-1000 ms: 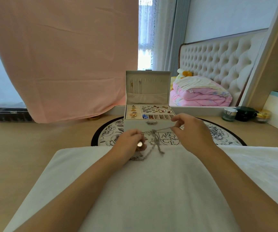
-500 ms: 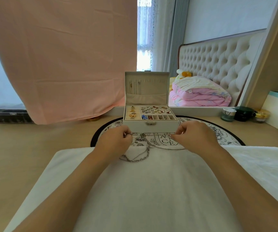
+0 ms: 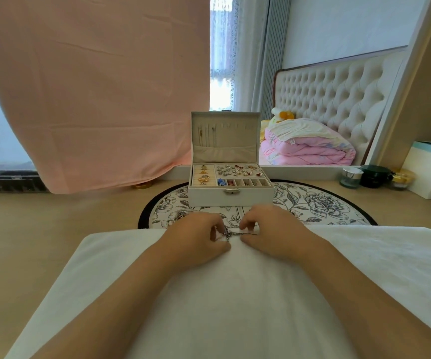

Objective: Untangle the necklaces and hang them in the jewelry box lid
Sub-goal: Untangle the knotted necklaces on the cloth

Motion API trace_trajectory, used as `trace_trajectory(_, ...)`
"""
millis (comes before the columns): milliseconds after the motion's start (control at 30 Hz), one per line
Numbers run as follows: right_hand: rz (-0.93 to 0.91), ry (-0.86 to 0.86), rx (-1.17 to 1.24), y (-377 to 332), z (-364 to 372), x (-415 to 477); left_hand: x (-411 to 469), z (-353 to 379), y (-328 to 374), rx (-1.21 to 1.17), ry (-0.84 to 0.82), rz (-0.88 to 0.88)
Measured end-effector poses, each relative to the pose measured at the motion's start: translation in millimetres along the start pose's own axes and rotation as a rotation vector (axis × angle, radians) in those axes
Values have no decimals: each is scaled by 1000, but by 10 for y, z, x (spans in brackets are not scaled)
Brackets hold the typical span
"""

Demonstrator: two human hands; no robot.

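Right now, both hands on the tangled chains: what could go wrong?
The left hand and right hand pinch the chains close together; pulling apart may tighten the knot or break a link.
The chains sit at the towel edge; its pile could snag links.
The lid already holds hung necklaces; a new one may tangle with them.

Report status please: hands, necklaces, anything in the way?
Left hand and right hand both pinch tangled necklaces over white towel. Jewelry box lid open, few chains hung. Path looks clear.
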State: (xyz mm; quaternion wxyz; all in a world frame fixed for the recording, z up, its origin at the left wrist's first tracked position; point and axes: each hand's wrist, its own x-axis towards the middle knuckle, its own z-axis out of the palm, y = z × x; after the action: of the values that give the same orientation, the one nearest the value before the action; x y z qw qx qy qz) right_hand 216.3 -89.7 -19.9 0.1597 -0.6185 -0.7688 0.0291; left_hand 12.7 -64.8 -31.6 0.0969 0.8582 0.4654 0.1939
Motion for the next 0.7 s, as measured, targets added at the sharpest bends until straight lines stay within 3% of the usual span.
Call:
trace_trajectory(167, 40, -15, 48, -11, 13, 14, 17, -76, -53, -7, -86, 11)
trace_trajectory(233, 131, 21, 332, 21, 38, 20, 27, -104, -94, -262, -100, -122)
trace_trajectory(333, 339, 69, 966, 73, 24, 64, 26, -151, -111, -881, -65, -348)
trace_trajectory(400, 443, 57, 1118, 139, -12, 92, 39, -194, -117, -1102, -53, -399)
trace_trajectory(467, 462, 59, 972, 218, -34, 100, 62, -222, -144, -1016, -41, -394)
trace_trajectory(600, 326, 118, 607, 258, -87, 8, 27, -241, -210, -506, -38, -268)
trace_trajectory(700, 310, 34, 323, 263, -140, -45, -17, -294, -212, -161, -98, -195)
